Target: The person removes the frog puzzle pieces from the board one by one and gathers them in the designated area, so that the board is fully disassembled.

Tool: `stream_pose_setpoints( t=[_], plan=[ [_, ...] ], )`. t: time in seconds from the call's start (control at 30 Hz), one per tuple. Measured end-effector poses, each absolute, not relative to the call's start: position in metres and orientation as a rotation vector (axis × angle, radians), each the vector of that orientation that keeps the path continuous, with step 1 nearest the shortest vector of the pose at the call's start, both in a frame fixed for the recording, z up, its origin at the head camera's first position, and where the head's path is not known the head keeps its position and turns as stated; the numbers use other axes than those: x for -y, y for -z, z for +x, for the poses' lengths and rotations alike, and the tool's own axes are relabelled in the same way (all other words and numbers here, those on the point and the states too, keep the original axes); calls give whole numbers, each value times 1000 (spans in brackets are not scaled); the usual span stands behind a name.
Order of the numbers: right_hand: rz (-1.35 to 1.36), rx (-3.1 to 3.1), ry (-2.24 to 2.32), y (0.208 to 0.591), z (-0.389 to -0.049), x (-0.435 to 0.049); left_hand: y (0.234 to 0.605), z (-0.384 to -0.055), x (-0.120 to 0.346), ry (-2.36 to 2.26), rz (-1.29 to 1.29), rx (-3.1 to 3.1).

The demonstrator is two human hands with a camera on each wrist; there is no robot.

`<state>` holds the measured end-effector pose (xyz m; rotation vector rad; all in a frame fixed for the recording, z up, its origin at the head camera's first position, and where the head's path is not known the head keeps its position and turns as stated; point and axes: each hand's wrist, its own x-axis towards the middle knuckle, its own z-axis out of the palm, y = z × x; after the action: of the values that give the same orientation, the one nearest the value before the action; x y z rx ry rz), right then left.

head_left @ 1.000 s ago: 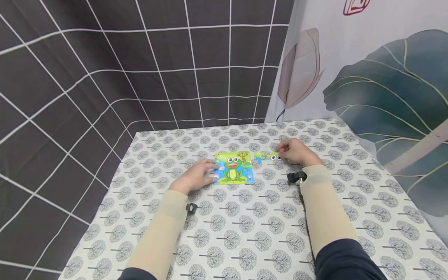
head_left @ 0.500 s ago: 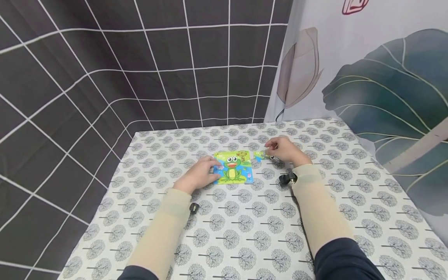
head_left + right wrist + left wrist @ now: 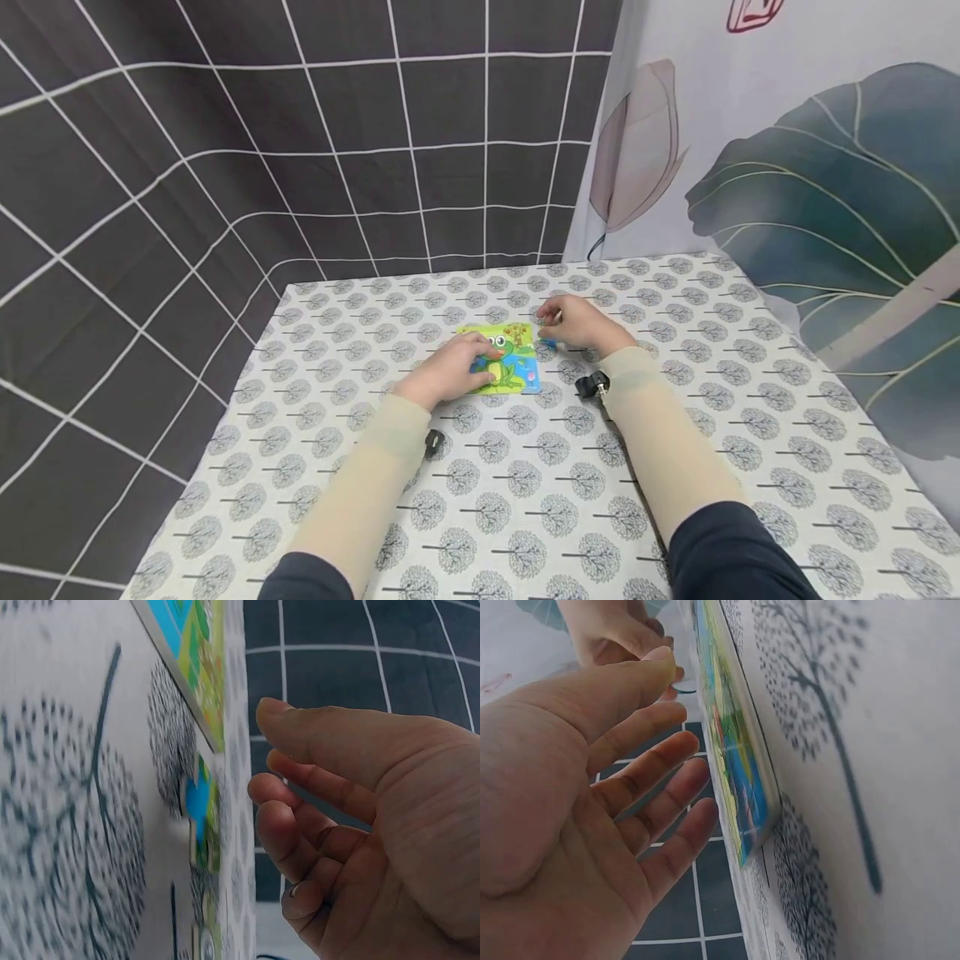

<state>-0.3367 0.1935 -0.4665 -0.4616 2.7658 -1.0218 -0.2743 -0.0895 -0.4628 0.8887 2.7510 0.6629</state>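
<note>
A frog picture puzzle [image 3: 517, 371], green and blue, lies flat on the patterned cloth. My left hand [image 3: 448, 371] hovers across its left half with fingers apart. In the left wrist view, those fingers sit just off the face of the puzzle [image 3: 739, 750] and grip nothing. My right hand [image 3: 581, 323] is just right of the puzzle, its fingers loosely bent with nothing between them. Beneath it, the right wrist view shows a loose blue-and-green puzzle piece [image 3: 199, 814] beside the board, and a second piece [image 3: 205, 941] with an eye on it, partly out of frame.
A tree-print cloth [image 3: 495, 517] covers the table. Behind it hangs a dark curtain with a white grid [image 3: 360, 108]; a white curtain with leaf drawings [image 3: 825, 200] hangs to the right.
My right hand has moved left from over the eye piece toward the puzzle's right edge. My left hand has shifted right, from the puzzle's left edge to over the frog.
</note>
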Motion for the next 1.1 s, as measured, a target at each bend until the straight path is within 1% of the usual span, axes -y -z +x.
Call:
stream_pose_setpoints(
  t=[0.17,0.43,0.63,0.87,1.1],
  plan=[
    [-524,-2792,920,465,-337,-175,460,-273,81,-668,886,-2727],
    [-555,-2795,829,468,-335,-159,468,-275,75,-539,911,-2744],
    [-596,-2785,797,470,-335,-154,468,-274,71,-495,911,-2755],
    [-553,-2766,778,464,-334,-154,466,-274,68,-451,892,-2768],
    [-558,-2715,745,461,-341,-152,468,-276,67,-399,903,-2773]
  ],
)
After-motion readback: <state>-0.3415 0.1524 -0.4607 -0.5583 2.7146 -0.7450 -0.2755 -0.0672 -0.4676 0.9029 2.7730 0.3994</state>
